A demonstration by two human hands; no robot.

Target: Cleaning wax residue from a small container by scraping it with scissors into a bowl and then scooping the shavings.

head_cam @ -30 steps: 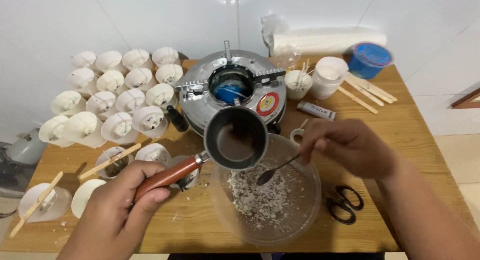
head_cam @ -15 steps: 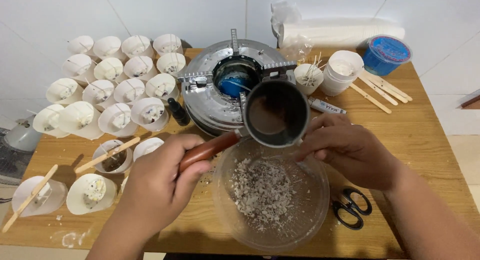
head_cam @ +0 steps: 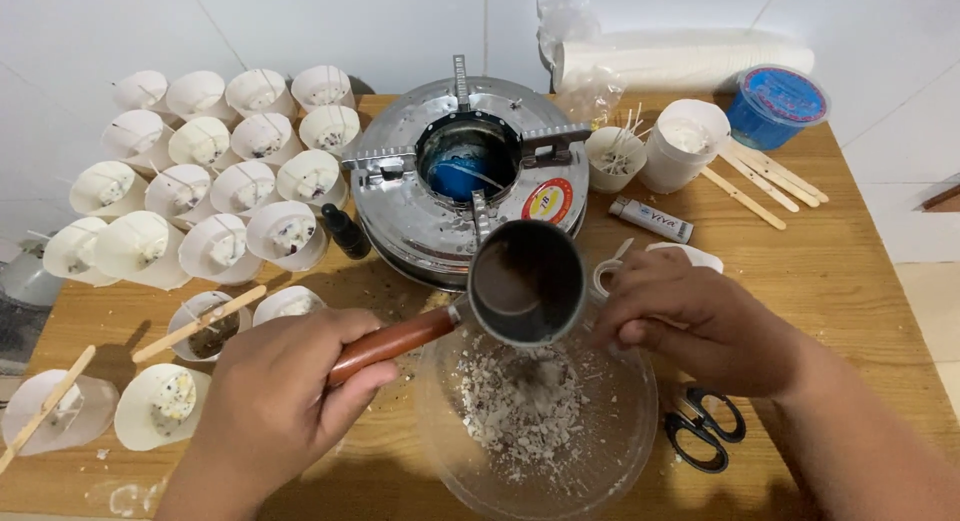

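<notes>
I see the left hand (head_cam: 285,391) closed around the wooden handle (head_cam: 392,343) of a small metal pot (head_cam: 527,281), held over the clear bowl of wax flakes (head_cam: 525,411). Right hand (head_cam: 700,321) sits at the pot's 3 o'clock, fingers curled; can't tell its hold. Stove (head_cam: 465,171) at 12 o'clock on the desk (head_cam: 860,271).

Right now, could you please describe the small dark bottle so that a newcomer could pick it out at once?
Start at the round metal stove in the middle of the wooden table. Just off its left edge, between it and the cluster of white paper cups, stands the bottle. It is the only small black, capped thing there; everything beside it is white or shiny metal.
</notes>
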